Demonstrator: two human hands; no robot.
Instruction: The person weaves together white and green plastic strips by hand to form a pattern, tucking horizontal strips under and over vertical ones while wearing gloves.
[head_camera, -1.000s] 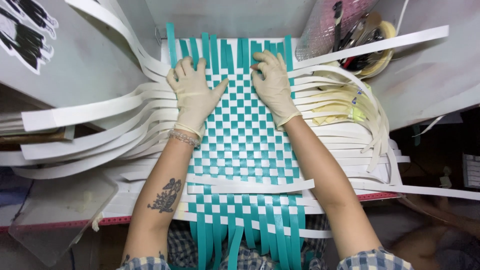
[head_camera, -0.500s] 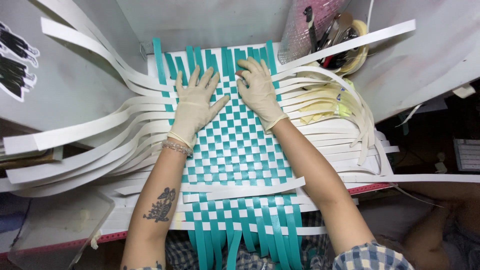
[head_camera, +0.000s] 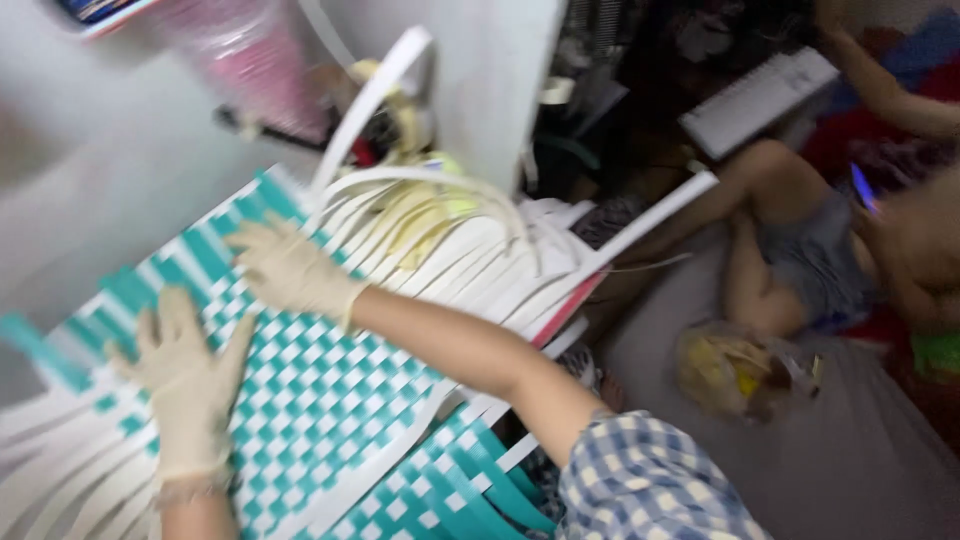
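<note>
Plainly, both gloved hands lie flat on a woven mat (head_camera: 330, 400) of teal and white strips, which is spread over a tilted work surface and fills the lower left of the blurred view. The left hand (head_camera: 185, 385) rests at the mat's left part, fingers spread and palm down, closed on nothing; loose white strip ends (head_camera: 60, 470) fan out just beside and below it. To its right the right hand (head_camera: 290, 270) presses near the mat's upper edge, fingers open and flat too, gripping nothing, its forearm crossing the weave toward a blue checked sleeve (head_camera: 650, 480). Pressing the weave well, I judge, calls for even, flat pressure from both palms so the crossings stay snug and square, without dragging any strip sideways. Right of that hand a bundle of curved white strips (head_camera: 450, 230) arches up off the mat's far edge. Further right, well apart from the mat, another person's bare legs (head_camera: 770, 260) rest on the floor beside a crumpled yellow bag (head_camera: 740, 370).
</note>
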